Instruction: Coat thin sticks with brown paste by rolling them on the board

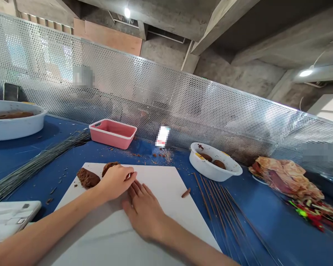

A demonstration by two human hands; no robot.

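A white cutting board [144, 236] lies on the blue table, and both my hands rest over it. My left hand [115, 181] is curled, just in front of a brown dough lump [109, 168] and close to a larger brown dough piece [88, 178]. Whether its fingers hold anything is hidden. My right hand [143, 210] lies flat on the board with its fingers spread, holding nothing. Its fingertips nearly meet my left hand. A short brown dough roll [185, 193] sits near the board's right edge.
Thin brown sticks [213, 203] lie to the right of the board, and a bundle of thin grey-green wires [36, 166] lies to the left. A white bowl [205, 171] holds brown lumps. A pink tray [113, 133], a pale blue basin [13, 125] and a perforated metal screen [155, 96] stand behind.
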